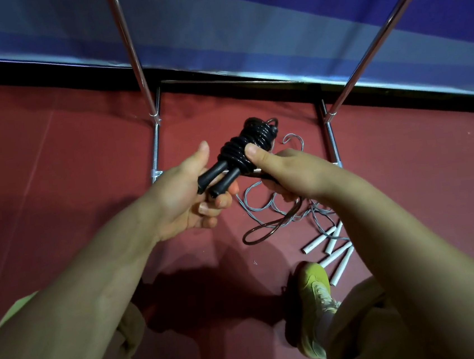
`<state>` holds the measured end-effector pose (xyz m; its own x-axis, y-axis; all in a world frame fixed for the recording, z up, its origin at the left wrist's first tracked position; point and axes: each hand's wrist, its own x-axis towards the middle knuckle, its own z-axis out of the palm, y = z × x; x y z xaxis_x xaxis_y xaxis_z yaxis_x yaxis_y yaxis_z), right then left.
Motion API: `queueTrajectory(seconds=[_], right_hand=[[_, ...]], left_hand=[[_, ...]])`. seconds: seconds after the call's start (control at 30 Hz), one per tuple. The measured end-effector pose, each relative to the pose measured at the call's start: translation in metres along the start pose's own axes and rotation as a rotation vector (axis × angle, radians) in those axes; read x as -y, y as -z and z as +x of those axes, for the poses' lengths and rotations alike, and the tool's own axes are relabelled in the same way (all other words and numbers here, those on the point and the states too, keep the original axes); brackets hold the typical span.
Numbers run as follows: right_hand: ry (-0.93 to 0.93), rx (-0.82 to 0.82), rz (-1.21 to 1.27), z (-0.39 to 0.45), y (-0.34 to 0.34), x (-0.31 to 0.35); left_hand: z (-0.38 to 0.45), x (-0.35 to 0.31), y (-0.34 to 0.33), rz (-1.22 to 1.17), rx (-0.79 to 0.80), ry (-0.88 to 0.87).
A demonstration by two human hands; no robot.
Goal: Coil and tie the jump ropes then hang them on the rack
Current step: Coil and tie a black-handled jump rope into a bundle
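Two hands held the black rope (244, 152) at mid-frame: left hand (186, 197) gripping its handles, right hand (284, 171) pinching the coil, probably to stop unwinding; grey ropes (279, 207) lay at five o'clock.

The floor (52, 157) was dark red and matte, with a faint pale line at 9 o'clock. Toward 12 o'clock a blue banner (243, 23) with white shapes ran across, a black strip (43, 72) along its bottom edge.
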<state>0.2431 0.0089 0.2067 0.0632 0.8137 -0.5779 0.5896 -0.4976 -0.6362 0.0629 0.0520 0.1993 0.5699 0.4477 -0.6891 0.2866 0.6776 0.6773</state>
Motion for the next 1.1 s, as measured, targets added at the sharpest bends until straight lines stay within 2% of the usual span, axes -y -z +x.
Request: queueTrajectory(seconds=[0.2,0.33,0.53,0.7,1.0,1.1], right_hand=[[-0.028,-0.072,0.054,0.001,-0.004,0.003],[0.001,-0.13,0.118,0.006,-0.012,0.004],[0.011,-0.028,0.375,0.005,-0.015,0.007],[-0.02,-0.029,0.406,0.005,-0.016,0.005],[-0.014,0.107,0.518,0.005,-0.01,0.001],[-0.03,0.101,0.507,0.003,-0.009,0.0]], left_hand=[[0.003,0.004,0.0,-0.028,-0.045,0.002],[0.005,0.005,-0.002,-0.054,-0.147,-0.056],[0.009,0.009,0.002,0.153,-0.317,-0.13],[0.01,0.008,0.002,0.298,-0.313,-0.178],[0.008,0.006,0.008,0.296,-0.302,-0.229],[0.011,0.009,0.011,0.361,-0.335,-0.27]])
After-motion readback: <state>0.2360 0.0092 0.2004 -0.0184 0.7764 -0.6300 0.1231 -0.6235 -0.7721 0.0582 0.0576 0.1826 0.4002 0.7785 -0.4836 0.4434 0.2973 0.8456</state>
